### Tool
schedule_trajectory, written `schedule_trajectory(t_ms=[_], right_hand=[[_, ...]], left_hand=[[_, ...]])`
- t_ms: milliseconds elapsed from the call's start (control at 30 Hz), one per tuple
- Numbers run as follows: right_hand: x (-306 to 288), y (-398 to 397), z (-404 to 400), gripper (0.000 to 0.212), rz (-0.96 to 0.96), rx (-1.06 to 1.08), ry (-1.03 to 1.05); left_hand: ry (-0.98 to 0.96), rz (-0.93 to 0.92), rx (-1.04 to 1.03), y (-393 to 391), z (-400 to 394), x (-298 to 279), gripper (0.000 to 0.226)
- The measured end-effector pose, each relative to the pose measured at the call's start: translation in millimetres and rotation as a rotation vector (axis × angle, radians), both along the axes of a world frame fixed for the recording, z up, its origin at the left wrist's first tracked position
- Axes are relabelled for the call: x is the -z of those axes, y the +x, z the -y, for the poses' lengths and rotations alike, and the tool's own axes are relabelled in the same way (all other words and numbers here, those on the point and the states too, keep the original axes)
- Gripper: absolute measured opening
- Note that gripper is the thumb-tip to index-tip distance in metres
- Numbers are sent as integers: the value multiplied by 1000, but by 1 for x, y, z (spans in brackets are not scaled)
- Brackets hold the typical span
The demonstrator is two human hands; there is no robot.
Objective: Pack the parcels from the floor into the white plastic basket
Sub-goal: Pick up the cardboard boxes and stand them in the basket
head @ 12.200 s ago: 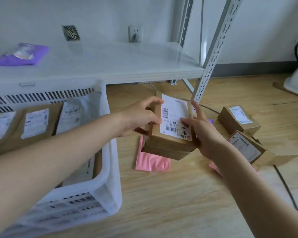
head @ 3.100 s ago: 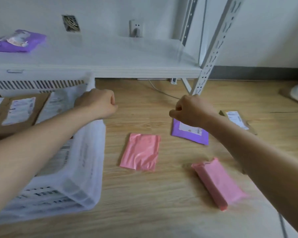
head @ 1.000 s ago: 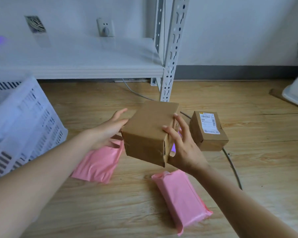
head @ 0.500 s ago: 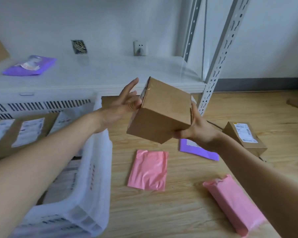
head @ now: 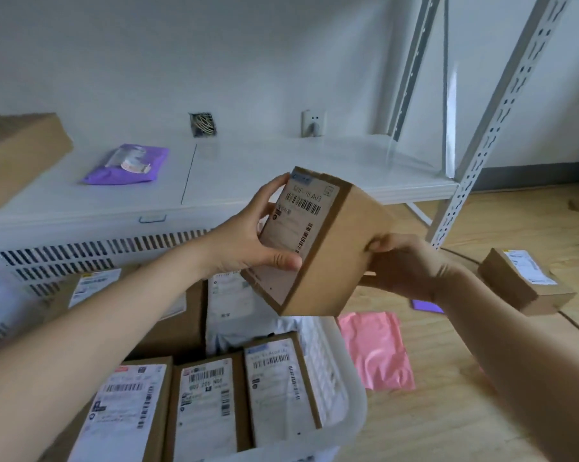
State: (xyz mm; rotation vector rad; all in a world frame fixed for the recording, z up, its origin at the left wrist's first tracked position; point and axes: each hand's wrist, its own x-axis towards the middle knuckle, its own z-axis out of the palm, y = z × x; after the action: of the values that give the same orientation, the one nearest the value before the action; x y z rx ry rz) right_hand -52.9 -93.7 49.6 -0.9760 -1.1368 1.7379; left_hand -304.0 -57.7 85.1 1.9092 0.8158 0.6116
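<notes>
1. Brown cardboard: a box (head: 328, 248) sits tilted in the air between both hands, above the right end of the white basket (head: 351, 388), its labelled face turned toward the person.
2. The left hand (head: 251, 238) grips the box on the label side, fingers curled over the top edge and the thumb pressed flat on the label near the bottom.
3. The right hand (head: 405, 265) holds the plain right side from behind and below, fingers bent round the edge.
4. Inside the basket, three labelled boxes (head: 211, 401) stand side by side at the near end, labels up; behind them lie more labelled parcels (head: 229, 295), one in pale wrapping.
5. On the wooden floor (head: 448, 411) just right of the basket lies a flat pink bag (head: 375, 348).
6. Farther right, another small box (head: 521, 281) with a white label rests on the floor, well apart from the basket.
7. A sliver of purple bag (head: 426, 306) shows on the floor beneath the right wrist.
8. Behind the basket runs a low white shelf (head: 281, 161); on it lie a purple packet (head: 128, 163) and, at the far left, a large brown box (head: 18, 155).
9. A perforated white upright (head: 491, 128) of the rack rises at the right.
</notes>
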Motion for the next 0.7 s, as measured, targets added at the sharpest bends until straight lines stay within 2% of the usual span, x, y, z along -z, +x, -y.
schedule_trajectory(t_ms=[33,133,200,333,433,700], right_hand=[[2,-14,-4,22,-6,49,-15],[13,-55,-15,59,-10,194,29],[18,-81,-17,73,57,263,93],[19,-131,-19,65,212,271,225],[14,-165,-17,57,218,222,181],[12,-259,-17,75,189,38,77]], left_hand=[[12,11,-13,-7,-1,2,103],[38,37,-101,-31,-5,6,89],[39,56,-154,-52,-7,10,78],[39,51,-254,-87,-3,23,60],[29,20,-304,-113,-3,30,52],[-97,-53,-443,-202,3,18,53]])
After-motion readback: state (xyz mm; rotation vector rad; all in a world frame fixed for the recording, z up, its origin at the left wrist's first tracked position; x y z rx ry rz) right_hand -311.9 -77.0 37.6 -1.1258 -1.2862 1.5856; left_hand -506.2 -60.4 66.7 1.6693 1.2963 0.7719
